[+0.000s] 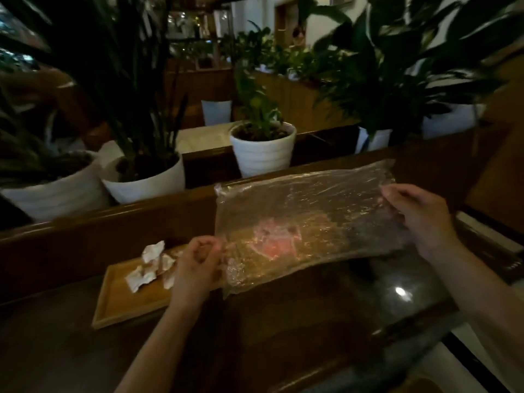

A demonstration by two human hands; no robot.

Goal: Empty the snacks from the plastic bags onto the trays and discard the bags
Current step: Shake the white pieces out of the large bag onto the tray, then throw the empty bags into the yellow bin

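Plastic bag [306,222] stretched out, pinched by both hands [198,259]

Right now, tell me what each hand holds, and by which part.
Both hold the clear plastic bag: the left hand grips its lower left corner, the right hand pinches its right edge.

Between the left hand [198,262] and right hand [419,219] the stretched plastic bag [306,222] blocks the way forward. Beyond it a wooden ledge [141,211] and white plant pots [262,151] wall off reach. Below both hands the dark counter [312,321] lies open; left of the left hand sits the tray [119,304] with snacks [150,265]
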